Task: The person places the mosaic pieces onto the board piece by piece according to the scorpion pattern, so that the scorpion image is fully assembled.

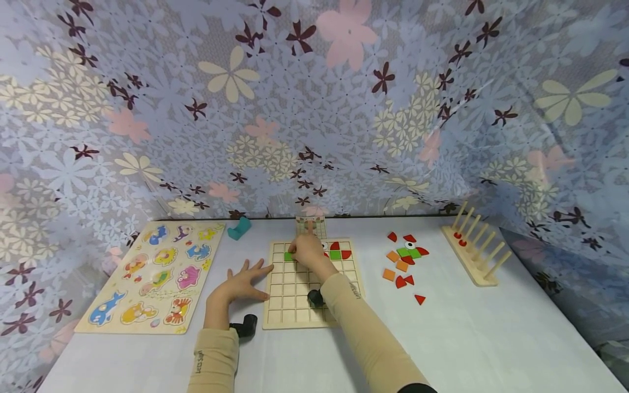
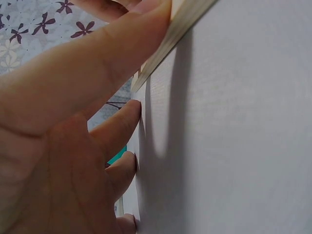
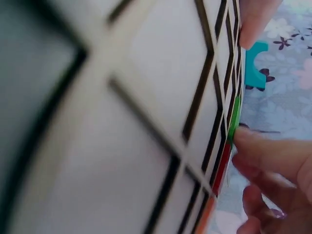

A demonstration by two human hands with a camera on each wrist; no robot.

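The left hand [image 1: 243, 283] lies spread beside the left edge of a wooden grid board [image 1: 287, 315]. Its thumb [image 2: 146, 29] touches the board's rim in the left wrist view. Over the board's far rows is the right hand [image 1: 310, 252], one finger stretched toward a small pattern card [image 1: 319, 228] behind the board. Seen from the right wrist, its thumb touches the edge of a green tile [image 3: 235, 117] in the grid, other fingers bent below. Right of this hand, red pieces [image 1: 346, 255] and another green tile [image 1: 335, 255] fill some squares. The hand partly hides other pieces.
An animal puzzle board [image 1: 147, 297] lies at the left, with a teal curved block [image 1: 239, 228] behind it. Loose orange squares [image 1: 389, 274] and red pieces [image 1: 420, 299] are scattered at the right, near a wooden peg stand [image 1: 474, 259] with red beads.
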